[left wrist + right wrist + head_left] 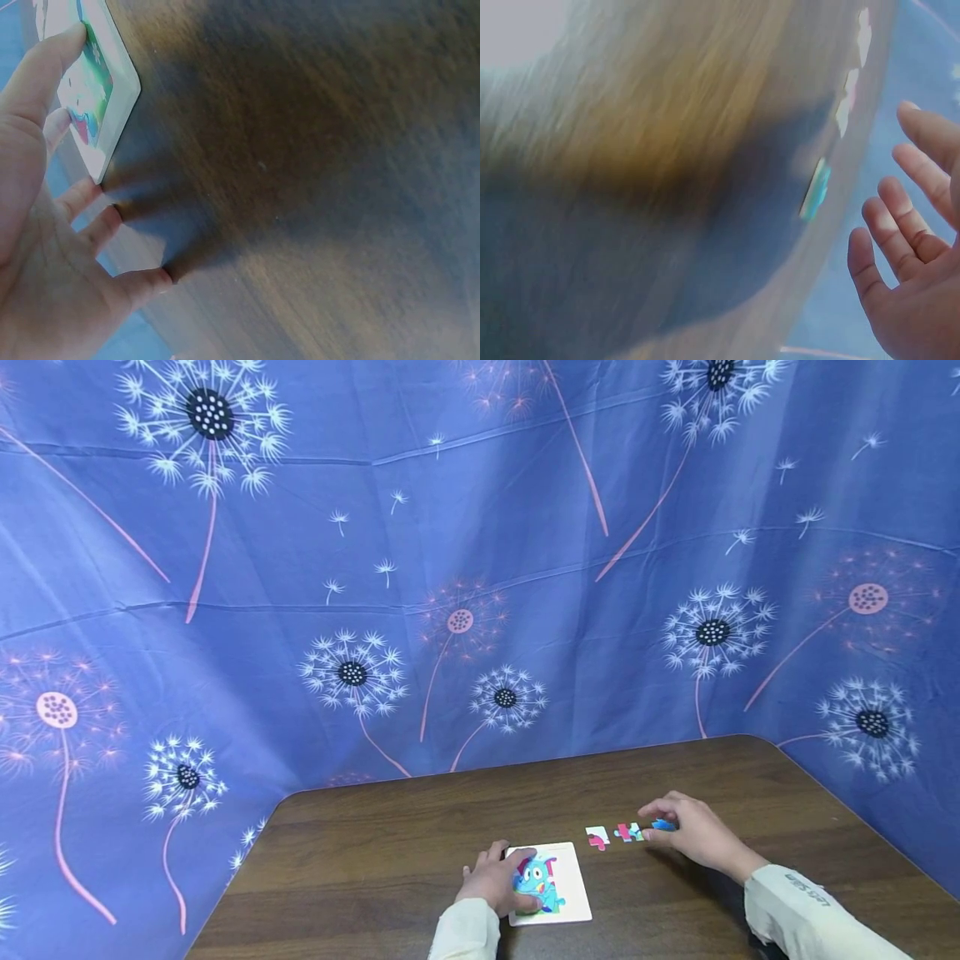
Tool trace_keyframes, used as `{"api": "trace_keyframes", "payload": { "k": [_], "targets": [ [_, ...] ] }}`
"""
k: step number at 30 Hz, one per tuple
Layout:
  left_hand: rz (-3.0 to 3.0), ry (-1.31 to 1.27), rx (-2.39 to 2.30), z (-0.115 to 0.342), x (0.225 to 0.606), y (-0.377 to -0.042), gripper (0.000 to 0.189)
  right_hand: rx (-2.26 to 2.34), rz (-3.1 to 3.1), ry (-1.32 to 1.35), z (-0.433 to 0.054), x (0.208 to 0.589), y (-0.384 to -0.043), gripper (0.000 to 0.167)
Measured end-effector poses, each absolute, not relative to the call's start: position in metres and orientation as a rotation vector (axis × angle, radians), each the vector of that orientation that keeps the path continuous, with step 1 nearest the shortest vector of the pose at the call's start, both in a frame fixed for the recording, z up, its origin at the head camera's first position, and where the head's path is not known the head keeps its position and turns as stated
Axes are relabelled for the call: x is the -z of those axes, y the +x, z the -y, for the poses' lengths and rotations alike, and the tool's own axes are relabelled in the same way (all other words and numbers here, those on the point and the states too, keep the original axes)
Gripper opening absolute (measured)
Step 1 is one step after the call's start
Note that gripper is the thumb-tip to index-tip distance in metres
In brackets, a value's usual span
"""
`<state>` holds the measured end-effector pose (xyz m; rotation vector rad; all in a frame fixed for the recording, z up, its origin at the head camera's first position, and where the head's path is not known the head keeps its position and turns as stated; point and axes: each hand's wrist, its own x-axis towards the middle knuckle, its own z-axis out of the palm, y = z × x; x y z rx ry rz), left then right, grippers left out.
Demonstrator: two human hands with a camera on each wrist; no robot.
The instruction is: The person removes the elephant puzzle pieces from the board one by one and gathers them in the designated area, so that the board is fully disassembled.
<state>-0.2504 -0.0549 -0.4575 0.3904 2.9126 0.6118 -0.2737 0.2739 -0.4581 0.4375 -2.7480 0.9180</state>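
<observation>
My left hand (495,881) rests at the left side of a square white puzzle board (573,893). Its thumb and index finger lie on the board's picture, a blue cartoon animal (534,878); the other fingers spread onto the table beside the edge. Above the table to the right, my right hand (697,833) hovers with loosely bent, parted fingers and nothing between them. Beneath its fingertips lies a blue puzzle piece (663,825), partly covered in the head view. In the right wrist view this piece (815,189) sits on the wood, apart from the fingers.
Left of the blue piece lie a red, white and blue puzzle piece (628,832) and a white and red one (597,837). The brown wooden table (390,852) ends at a blue curtain (420,560) printed with dandelions.
</observation>
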Motion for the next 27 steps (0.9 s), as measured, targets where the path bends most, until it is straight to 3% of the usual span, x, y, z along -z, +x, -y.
{"api": "trace_keyframes", "payload": {
  "k": [27],
  "targets": [
    [-2.917,0.384,-0.539,0.055,0.456,-0.248,0.07,-1.032,2.659,0.646,-0.212,0.453,-0.263,0.022]
  ]
}}
